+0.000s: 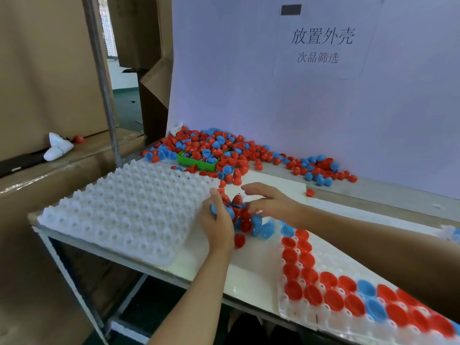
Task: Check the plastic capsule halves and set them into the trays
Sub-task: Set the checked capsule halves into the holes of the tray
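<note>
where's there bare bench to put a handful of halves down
Bare bench lies between the empty white tray and the part-filled tray, nearer than the hands. Crowded: the small pile under the hands and the heap round the green bin.

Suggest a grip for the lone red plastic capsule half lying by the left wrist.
Probably pinch the red plastic capsule half across its round rim, coming from above. It lies apart from the small pile of red and blue halves, on bare tabletop, so its sides look free; which way it opens is unclear.

Red and blue capsule halves (251,225) heaped between white trays (129,210)
</note>
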